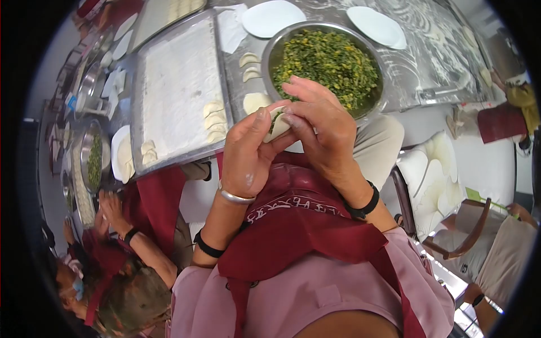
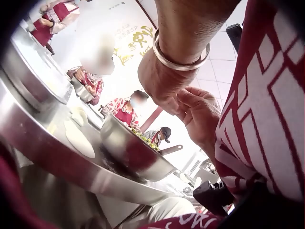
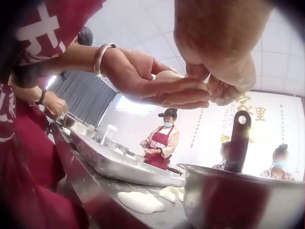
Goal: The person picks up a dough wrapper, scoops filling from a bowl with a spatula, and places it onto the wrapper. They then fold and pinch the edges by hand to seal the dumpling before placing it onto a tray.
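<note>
Both hands meet over the table's near edge around a folded dough wrapper (image 1: 278,125) with green filling showing in its opening. The left hand (image 1: 248,149) cradles the wrapper from the left, thumb on its near face. Fingers of the right hand (image 1: 326,130) pinch the wrapper's right edge. In the right wrist view, pale dough (image 3: 169,75) rests on the left hand (image 3: 138,76), while the right hand (image 3: 219,52) pinches at its edge. The left wrist view shows the left hand (image 2: 167,81) against the right hand (image 2: 200,114); the wrapper is hidden there.
A steel bowl (image 1: 381,104) of chopped green and yellow filling stands just beyond the hands. Left of it are a flat wrapper (image 1: 256,102), two folded dumplings (image 1: 251,66) and a floured tray (image 1: 174,84) with several dumplings. White plates (image 1: 273,18) lie behind. Another person (image 1: 135,242) works at left.
</note>
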Tool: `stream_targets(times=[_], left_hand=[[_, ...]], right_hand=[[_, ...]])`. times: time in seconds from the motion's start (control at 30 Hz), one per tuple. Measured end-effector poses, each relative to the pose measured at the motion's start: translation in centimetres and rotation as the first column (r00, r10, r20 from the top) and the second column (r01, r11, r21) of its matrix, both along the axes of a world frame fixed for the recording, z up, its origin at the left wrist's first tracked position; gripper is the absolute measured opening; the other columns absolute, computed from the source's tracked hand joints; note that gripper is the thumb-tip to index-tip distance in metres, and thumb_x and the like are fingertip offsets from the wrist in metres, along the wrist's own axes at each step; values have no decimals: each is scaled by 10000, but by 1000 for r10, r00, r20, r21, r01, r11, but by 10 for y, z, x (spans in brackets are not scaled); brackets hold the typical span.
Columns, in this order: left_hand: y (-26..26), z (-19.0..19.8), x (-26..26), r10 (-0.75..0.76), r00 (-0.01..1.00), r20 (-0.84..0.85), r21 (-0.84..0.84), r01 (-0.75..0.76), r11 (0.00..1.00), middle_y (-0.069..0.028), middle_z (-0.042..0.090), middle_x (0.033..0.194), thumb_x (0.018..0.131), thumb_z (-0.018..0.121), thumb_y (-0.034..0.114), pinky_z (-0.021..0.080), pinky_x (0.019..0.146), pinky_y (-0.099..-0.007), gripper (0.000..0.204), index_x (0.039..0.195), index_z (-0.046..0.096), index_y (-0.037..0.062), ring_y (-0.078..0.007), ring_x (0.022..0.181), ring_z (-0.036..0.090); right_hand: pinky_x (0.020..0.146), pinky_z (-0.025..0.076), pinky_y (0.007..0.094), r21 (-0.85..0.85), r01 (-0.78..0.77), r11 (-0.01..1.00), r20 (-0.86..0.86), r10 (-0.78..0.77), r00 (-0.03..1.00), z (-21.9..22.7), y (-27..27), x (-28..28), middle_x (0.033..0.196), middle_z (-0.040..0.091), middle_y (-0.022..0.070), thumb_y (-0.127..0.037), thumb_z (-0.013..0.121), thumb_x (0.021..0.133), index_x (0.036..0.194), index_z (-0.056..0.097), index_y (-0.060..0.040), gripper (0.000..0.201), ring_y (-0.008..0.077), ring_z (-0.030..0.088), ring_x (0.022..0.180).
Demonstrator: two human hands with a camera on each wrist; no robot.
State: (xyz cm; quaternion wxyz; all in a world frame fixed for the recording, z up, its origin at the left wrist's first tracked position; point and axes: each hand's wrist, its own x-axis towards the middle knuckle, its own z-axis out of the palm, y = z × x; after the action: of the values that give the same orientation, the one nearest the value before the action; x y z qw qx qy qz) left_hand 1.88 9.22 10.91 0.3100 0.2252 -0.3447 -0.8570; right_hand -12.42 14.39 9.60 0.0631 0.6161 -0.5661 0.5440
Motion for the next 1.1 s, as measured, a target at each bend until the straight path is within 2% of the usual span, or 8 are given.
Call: stream_targets(times=[0.13, 0.27, 0.33, 0.43, 0.57, 0.63, 0.77, 1.1], left_hand=[[9, 4, 12, 117, 987, 107, -221, -91, 971, -114, 646, 1122, 980, 560, 275, 549, 883, -322, 423, 1236, 577, -61, -186, 1014, 649], [10, 13, 33, 327, 871, 366, -631, -26, 775, -18, 668, 851, 861, 670, 229, 499, 663, -252, 340, 1127, 655, 18, -67, 769, 593], [11, -2, 42, 300, 906, 299, -550, -94, 830, -59, 679, 968, 883, 667, 176, 507, 768, -260, 334, 1157, 641, -13, -87, 859, 602], [10, -36, 41, 529, 843, 95, -684, -331, 650, -114, 680, 1016, 871, 642, 128, 511, 831, -290, 311, 1128, 641, -49, -143, 924, 628], [22, -38, 55, 637, 768, 72, -621, -465, 631, -136, 675, 905, 848, 604, 80, 514, 772, -293, 269, 1062, 649, -76, -145, 870, 631], [28, -22, 59, 556, 816, 160, -541, -398, 741, -79, 624, 790, 850, 579, 60, 494, 673, -278, 198, 996, 654, -51, -101, 753, 579], [31, -30, 60, 680, 727, 100, -599, -501, 624, -33, 567, 720, 848, 562, 46, 452, 578, -257, 191, 985, 650, -53, -69, 669, 510], [35, -32, 42, 587, 802, 115, -456, -482, 748, -96, 691, 1058, 907, 600, 60, 532, 797, -245, 277, 1152, 645, -61, -108, 931, 633]], right_hand=[[885, 527, 419, 14, -44, 999, 33, 43, 999, 4, -5, 14, 1041, 697, 147, 19, 724, 710, 898, 694, -31, 197, 352, 645, 1052], [920, 515, 425, -15, -92, 996, -54, 91, 994, 2, -10, 28, 1051, 695, 178, 50, 676, 747, 916, 698, 1, 178, 366, 649, 1058], [936, 507, 442, -1, -167, 986, -61, 167, 984, 0, -14, 34, 1073, 689, 202, 71, 638, 772, 916, 690, 28, 159, 373, 644, 1067], [949, 498, 414, 37, -243, 969, 43, 241, 970, -7, -14, 51, 1131, 674, 198, 91, 584, 850, 977, 666, 45, 158, 352, 637, 1084], [942, 503, 385, 66, -355, 932, 106, 347, 932, -17, -14, 68, 1198, 647, 201, 82, 553, 888, 1014, 638, 71, 152, 341, 635, 1082], [914, 522, 376, 95, -387, 917, 136, 373, 918, -22, -17, 61, 1204, 644, 202, 72, 545, 906, 1020, 634, 73, 144, 325, 636, 1079], [884, 539, 363, 90, -447, 890, 200, 424, 883, -25, -26, 70, 1200, 648, 199, 63, 537, 924, 1016, 645, 72, 142, 305, 636, 1082], [975, 471, 362, 77, -374, 924, 246, 346, 905, -16, -10, 57, 1210, 643, 190, 54, 528, 921, 1087, 662, 65, 213, 278, 618, 1110]])
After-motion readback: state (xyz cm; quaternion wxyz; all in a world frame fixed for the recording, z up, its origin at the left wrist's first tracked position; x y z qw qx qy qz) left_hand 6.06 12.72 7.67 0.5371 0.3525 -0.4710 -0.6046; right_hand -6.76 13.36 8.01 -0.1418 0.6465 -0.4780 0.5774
